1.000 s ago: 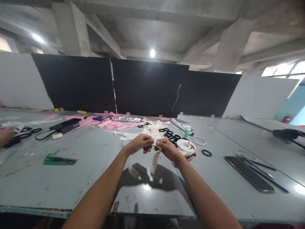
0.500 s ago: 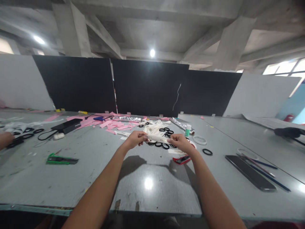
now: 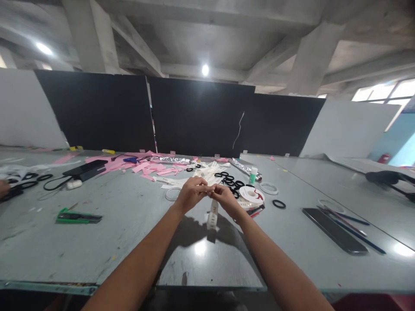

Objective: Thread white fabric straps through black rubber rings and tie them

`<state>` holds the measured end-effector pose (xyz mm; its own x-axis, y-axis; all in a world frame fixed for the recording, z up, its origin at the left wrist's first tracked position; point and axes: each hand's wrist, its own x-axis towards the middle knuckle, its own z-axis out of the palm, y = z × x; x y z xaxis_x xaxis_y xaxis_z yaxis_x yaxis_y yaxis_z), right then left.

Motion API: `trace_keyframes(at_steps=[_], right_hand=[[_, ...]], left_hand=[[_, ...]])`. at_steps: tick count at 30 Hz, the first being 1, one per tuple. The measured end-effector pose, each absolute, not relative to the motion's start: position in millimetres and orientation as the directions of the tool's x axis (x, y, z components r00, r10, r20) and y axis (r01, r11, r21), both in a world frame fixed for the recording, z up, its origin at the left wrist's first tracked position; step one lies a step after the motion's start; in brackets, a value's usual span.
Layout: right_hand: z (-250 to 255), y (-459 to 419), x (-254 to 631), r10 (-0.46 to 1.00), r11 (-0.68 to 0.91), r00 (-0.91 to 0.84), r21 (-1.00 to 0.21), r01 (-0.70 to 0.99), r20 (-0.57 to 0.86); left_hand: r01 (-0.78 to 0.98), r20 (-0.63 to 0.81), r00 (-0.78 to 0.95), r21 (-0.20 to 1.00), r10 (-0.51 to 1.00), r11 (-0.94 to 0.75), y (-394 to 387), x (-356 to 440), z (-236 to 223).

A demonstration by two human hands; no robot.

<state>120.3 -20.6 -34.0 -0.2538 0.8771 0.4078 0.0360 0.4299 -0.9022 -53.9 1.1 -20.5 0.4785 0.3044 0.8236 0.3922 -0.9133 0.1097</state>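
Note:
My left hand (image 3: 191,194) and my right hand (image 3: 227,200) meet above the middle of the table, fingertips pinched together. Between them they grip a white printed ribbon (image 3: 213,215), whose free end hangs down below the fingers; its upper part is hidden by the hands. Behind lies a heap of white ribbon strips (image 3: 210,169) beside several black rings (image 3: 238,184). Right of my right hand are a ribbon spool (image 3: 251,194) and a red utility knife (image 3: 256,211), partly covered. A pale ring (image 3: 173,194) rests just left of my left hand.
A green utility knife (image 3: 79,217) and black box (image 3: 87,169) lie left; pink scraps (image 3: 152,167) lie behind. Right are a glue stick (image 3: 253,175), a lone black ring (image 3: 279,204), a phone (image 3: 333,230) and pencils (image 3: 359,233). Another person's hand (image 3: 4,188) shows far left.
My hands have come together, and the ribbon stretched flat between them now hangs down from the fingertips. The spool and the pale ring on the left have come into clearer view.

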Motion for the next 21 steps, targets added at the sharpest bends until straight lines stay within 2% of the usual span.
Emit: trace_keyframes(at_steps=[5,10,17,21], right_hand=[[-33.5,-22.3,124.1,0.908,0.365,-0.18,-0.925,-0.106,0.379],[-27.3,-26.7,122.6,0.93,0.329,-0.121,-0.932,-0.149,0.348],[-27.4,-30.0,119.9,0.922,0.356,-0.121,-0.927,-0.117,0.369],[-23.9,-32.5,123.2,0.911,0.388,-0.134,-0.921,-0.035,0.389]], left_hand=[[0.435,0.823,0.393,0.226,0.41,-0.871,-2.4,-56.5,-15.5],[0.444,0.856,0.32,0.244,0.407,-0.862,-12.9,-57.5,-13.5],[0.518,0.845,0.309,0.236,0.437,-0.822,-15.0,-49.7,-17.5],[0.504,0.832,0.317,0.259,0.456,-0.824,-11.1,-48.1,-18.8]])
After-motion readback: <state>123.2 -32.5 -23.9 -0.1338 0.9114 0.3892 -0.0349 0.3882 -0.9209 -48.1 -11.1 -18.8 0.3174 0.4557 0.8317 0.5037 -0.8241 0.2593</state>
